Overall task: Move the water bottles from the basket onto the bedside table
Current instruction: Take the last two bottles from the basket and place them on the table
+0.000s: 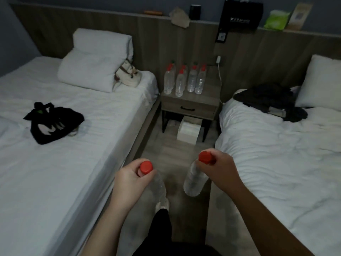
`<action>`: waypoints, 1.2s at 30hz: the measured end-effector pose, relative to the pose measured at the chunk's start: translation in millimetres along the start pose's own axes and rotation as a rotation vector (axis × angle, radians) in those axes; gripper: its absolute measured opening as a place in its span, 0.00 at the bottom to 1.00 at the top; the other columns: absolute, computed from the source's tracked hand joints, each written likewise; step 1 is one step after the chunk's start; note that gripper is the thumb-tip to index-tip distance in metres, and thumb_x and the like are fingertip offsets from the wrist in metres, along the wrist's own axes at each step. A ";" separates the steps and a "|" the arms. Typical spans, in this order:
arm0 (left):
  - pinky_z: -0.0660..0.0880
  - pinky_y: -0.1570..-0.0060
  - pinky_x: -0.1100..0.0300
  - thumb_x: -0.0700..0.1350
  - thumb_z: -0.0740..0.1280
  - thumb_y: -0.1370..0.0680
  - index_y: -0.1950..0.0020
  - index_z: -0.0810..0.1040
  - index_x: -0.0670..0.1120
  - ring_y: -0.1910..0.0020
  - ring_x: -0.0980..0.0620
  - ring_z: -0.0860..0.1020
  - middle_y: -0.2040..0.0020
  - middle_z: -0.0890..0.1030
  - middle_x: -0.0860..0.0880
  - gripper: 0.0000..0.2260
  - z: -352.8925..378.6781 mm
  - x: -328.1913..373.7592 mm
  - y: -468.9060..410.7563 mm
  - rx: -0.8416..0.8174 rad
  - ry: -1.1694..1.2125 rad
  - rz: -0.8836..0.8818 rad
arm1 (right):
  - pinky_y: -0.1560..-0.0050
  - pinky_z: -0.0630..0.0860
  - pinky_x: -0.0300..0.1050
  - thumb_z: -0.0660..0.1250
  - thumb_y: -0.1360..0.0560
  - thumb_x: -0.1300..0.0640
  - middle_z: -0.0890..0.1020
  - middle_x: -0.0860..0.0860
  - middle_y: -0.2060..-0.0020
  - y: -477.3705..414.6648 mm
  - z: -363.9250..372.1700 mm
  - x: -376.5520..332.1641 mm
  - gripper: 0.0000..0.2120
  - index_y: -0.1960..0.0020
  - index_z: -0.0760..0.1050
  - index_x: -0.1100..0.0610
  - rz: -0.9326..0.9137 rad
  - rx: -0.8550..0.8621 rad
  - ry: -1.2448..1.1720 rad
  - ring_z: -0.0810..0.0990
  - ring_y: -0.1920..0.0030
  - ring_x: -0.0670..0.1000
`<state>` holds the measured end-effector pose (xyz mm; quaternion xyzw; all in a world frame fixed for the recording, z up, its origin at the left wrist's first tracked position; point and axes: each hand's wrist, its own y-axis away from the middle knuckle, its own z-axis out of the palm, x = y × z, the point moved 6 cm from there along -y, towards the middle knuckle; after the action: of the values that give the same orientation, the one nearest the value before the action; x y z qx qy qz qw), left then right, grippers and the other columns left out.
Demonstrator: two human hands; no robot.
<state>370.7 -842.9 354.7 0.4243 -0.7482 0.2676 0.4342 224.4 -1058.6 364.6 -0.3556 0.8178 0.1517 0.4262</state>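
Observation:
My left hand [130, 179] grips a clear water bottle [160, 187] by its neck, just under the red cap, and the bottle hangs down over the floor. My right hand [218, 168] holds a second clear bottle [193, 182] the same way at its red cap. Both hang in the aisle between two beds. Ahead stands the wooden bedside table [204, 100] with several upright red-capped bottles [184, 81] grouped on its top. No basket is in view.
A white bed [73, 145] with a black bag [52, 121] and a beige bag lies left. Another white bed [276, 154] with dark clothes lies right. A white box [189, 130] sits under the table. A charger cable hangs by the table's right side.

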 end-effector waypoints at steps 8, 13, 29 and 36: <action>0.74 0.62 0.67 0.45 0.77 0.33 0.60 0.78 0.63 0.65 0.64 0.79 0.66 0.81 0.61 0.13 29.7 20.9 -163.4 -0.203 -0.042 0.086 | 0.59 0.71 0.27 0.76 0.33 0.56 0.80 0.40 0.62 -126.0 16.3 2.1 0.10 0.54 0.79 0.48 0.072 0.076 0.031 0.79 0.60 0.40; 0.72 0.61 0.75 0.46 0.75 0.30 0.52 0.77 0.57 0.61 0.66 0.78 0.63 0.78 0.62 0.12 42.2 42.0 -243.9 -0.279 -0.117 0.216 | 0.62 0.69 0.28 0.75 0.33 0.57 0.79 0.40 0.63 -191.3 25.1 -1.7 0.11 0.54 0.77 0.47 0.100 0.121 0.045 0.78 0.61 0.41; 0.78 0.60 0.65 0.48 0.74 0.30 0.57 0.78 0.57 0.61 0.61 0.79 0.63 0.81 0.56 0.07 121.8 49.8 -397.0 -0.352 -0.099 0.192 | 0.62 0.70 0.24 0.76 0.32 0.56 0.79 0.40 0.64 -344.7 25.6 42.4 0.09 0.55 0.78 0.48 0.200 0.126 -0.001 0.77 0.61 0.33; 0.73 0.62 0.74 0.47 0.74 0.31 0.59 0.78 0.58 0.60 0.65 0.78 0.65 0.79 0.59 0.08 193.8 72.2 -482.9 -0.394 -0.184 0.189 | 0.59 0.68 0.28 0.74 0.31 0.56 0.78 0.38 0.62 -453.6 7.0 82.2 0.09 0.53 0.77 0.48 0.271 0.035 -0.039 0.76 0.60 0.36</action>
<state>688.7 -1260.9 340.4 0.2819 -0.8589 0.1162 0.4115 519.4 -1410.0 319.2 -0.2314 0.8525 0.2007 0.4235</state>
